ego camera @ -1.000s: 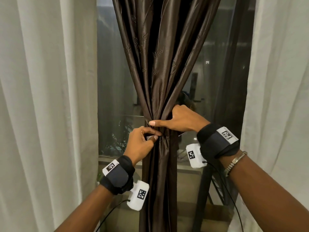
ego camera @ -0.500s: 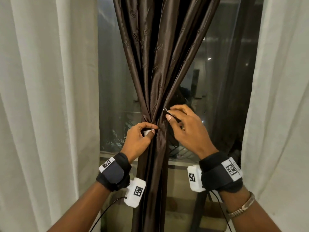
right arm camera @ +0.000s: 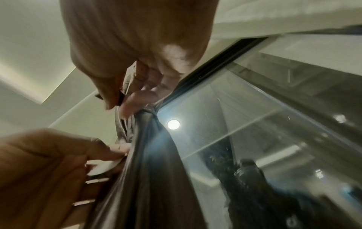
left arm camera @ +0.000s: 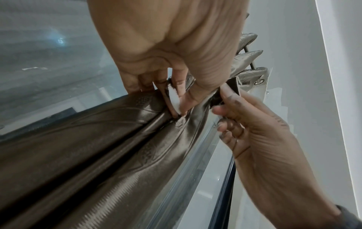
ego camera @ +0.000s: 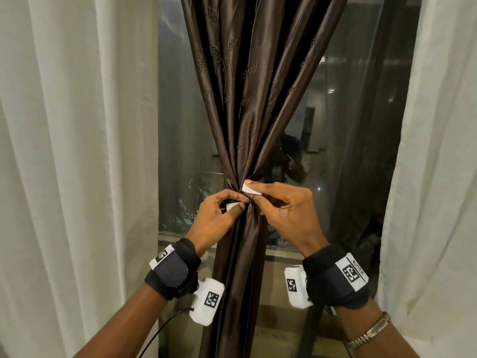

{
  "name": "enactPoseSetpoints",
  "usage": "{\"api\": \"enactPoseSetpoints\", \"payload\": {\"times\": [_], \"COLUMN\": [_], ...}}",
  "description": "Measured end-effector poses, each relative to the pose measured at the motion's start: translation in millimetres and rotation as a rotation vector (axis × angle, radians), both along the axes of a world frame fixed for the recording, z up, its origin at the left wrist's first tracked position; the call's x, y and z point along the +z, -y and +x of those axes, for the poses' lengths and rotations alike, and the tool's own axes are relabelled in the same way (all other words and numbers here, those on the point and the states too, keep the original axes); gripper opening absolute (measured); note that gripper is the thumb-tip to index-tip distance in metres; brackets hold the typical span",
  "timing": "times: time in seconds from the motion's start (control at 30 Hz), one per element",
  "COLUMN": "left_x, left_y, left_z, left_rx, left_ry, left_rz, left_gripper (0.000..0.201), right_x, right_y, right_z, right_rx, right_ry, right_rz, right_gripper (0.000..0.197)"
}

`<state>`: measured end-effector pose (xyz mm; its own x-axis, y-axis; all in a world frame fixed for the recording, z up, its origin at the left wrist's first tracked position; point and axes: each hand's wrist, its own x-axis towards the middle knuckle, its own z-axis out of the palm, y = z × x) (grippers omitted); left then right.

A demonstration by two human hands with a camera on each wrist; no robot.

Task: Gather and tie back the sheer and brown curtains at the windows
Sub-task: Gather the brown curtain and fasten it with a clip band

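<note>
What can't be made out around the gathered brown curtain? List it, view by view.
- Head view: how the tie runs behind the glossy brown satin curtain; the bunched folds hide it.
- Left wrist view: the far end of the white fastener tab; the left hand's fingers cover it.
- Right wrist view: what the right hand pinches; blurred and shadowed.
- Head view: the sheer white curtains; cut off by the edges.

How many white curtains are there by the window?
2. One white curtain hangs at the left side of the window, the other white curtain at the right. The brown curtain hangs between them. More may lie outside the view.
</note>
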<state>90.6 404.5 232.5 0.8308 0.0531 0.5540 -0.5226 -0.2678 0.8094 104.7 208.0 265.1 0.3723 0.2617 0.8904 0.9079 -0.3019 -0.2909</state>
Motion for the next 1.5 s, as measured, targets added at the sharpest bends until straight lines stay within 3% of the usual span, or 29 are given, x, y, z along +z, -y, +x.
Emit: {"api": "enactPoseSetpoints", "payload": {"times": [0.07, 0.23, 0.43, 0.63, 0.73, 0.87, 1.0, 1.2, 1.33, 1.5], "left_x": [1, 6, 6, 11, 14, 23, 28, 23, 28, 38], "left_y": [-1, -6, -19, -26, -22, -17, -7, 10, 11, 10], "left_z": [-1, -8, -13, -18, -20, -25, -29, -26, -29, -36], "left_rx": [-0.032, -0.091, -0.194, -0.218, -0.239, -0.337, -0.333, -0.261, -0.244, -0.243], "left_ry": [-0.006, -0.016, -0.044, 0.027, 0.057, 0.035, 0.035, 0.04, 0.001, -0.119], "left_rz": [0.006, 0.09, 0.274, 0.313, 0.318, 0.263, 0.131, -0.023, -0.037, -0.091], "left_gripper": [0.014, 0.026, 0.05, 0.034, 0.03, 0.03, 0.036, 0.036, 0.039, 0.046], "right_x": [-5, -9, -3, 0, 1, -3, -13, -20, -23, -24], "right_y": [-1, 4, 1, 4, 3, 0, -11, -22, -27, -31], "right_z": [1, 3, 4, 2, 0, -2, -9, -16, -16, -18], "right_rx": [0.102, 0.089, 0.058, 0.265, 0.338, 0.384, 0.462, 0.628, 0.598, 0.395], "right_ry": [-0.15, -0.279, -0.275, -0.494, -0.522, -0.514, -0.526, -0.608, -0.577, -0.448], "right_rz": [0.053, 0.042, 0.07, 0.084, 0.13, 0.184, 0.268, 0.394, 0.362, 0.266], "right_gripper": [0.029, 0.029, 0.02, 0.03, 0.026, 0.02, 0.018, 0.033, 0.028, 0.026]}}
